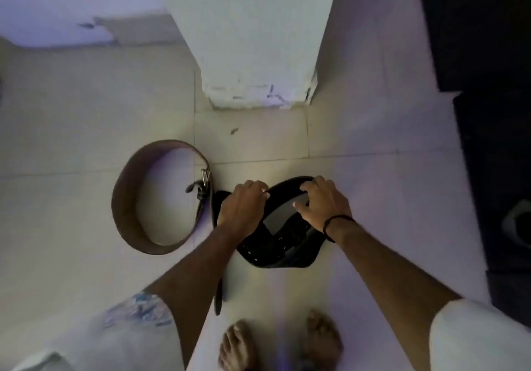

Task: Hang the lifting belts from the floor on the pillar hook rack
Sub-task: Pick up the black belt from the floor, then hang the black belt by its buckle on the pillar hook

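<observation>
A black lifting belt (pixel 280 244) sits coiled on the tiled floor just in front of my bare feet. My left hand (pixel 242 208) grips its left rim and my right hand (pixel 321 202) grips its far right rim, fingers curled over the edge. A brown leather belt (pixel 129 198) stands on edge in a loop on the floor to the left, its metal buckle (pixel 204 178) close to my left hand. The white pillar (pixel 253 40) rises straight ahead; no hook rack shows in this view.
Pale floor tiles (pixel 71 255) spread all around. A dark mat or platform (pixel 494 112) borders the right side. A narrow black strap end (pixel 219 298) hangs below my left forearm. My bare feet (pixel 281 342) stand at the bottom edge.
</observation>
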Demonstrator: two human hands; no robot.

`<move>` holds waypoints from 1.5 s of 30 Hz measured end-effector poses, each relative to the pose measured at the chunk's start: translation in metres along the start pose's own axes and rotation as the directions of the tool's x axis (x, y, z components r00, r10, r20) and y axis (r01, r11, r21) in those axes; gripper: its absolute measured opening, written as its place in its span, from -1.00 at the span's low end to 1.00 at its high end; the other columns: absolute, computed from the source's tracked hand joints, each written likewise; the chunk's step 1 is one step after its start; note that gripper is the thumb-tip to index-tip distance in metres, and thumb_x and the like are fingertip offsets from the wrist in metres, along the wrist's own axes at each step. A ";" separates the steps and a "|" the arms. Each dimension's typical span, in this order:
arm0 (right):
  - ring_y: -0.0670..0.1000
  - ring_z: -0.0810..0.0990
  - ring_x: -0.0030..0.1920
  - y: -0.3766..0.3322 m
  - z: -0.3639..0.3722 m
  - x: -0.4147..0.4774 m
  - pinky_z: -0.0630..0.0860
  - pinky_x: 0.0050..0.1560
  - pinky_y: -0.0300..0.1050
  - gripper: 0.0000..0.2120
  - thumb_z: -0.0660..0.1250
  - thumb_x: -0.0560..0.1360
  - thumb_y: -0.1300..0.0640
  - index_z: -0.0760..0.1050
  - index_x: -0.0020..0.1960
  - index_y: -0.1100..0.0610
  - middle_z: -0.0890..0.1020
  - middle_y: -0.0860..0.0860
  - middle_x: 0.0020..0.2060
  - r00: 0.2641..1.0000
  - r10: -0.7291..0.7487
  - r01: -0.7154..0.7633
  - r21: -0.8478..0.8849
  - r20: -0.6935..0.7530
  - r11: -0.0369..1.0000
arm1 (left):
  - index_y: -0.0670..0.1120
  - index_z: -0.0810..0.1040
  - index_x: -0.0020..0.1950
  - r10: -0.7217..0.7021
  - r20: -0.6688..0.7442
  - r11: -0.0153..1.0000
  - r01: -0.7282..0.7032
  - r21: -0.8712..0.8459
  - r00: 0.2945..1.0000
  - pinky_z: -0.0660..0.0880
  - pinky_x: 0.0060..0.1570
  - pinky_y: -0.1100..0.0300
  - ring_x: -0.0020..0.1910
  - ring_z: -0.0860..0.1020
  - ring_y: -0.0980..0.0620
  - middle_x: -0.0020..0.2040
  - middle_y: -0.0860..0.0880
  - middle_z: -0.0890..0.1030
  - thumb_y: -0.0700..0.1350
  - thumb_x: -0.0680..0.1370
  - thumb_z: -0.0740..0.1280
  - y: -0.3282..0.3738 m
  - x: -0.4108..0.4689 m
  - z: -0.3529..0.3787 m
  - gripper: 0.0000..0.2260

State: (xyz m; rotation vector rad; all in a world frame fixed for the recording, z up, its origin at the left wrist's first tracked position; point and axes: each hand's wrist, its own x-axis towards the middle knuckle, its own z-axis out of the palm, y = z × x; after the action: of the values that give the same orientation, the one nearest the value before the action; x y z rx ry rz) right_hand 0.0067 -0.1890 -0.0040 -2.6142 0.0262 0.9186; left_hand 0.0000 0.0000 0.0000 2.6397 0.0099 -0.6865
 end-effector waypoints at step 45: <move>0.04 0.64 0.09 -0.386 -0.702 -0.419 0.57 0.15 0.00 -0.34 0.45 0.33 -0.30 0.51 0.25 0.11 0.67 -0.02 0.01 0.802 -0.005 0.529 0.705 -0.598 0.473 | -0.03 0.51 0.00 -0.103 -0.547 0.436 -0.456 -0.776 0.831 0.54 -0.08 -0.04 -0.06 0.58 -0.07 -0.02 -0.12 0.62 -0.06 0.62 0.17 0.303 -0.297 -0.743 -0.85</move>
State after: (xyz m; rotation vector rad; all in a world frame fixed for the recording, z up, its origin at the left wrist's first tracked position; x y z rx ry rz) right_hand 0.1518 -0.1166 0.8854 -1.7140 0.1453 -0.0426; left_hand 0.1175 0.0414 0.8465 1.6160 0.1838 0.1824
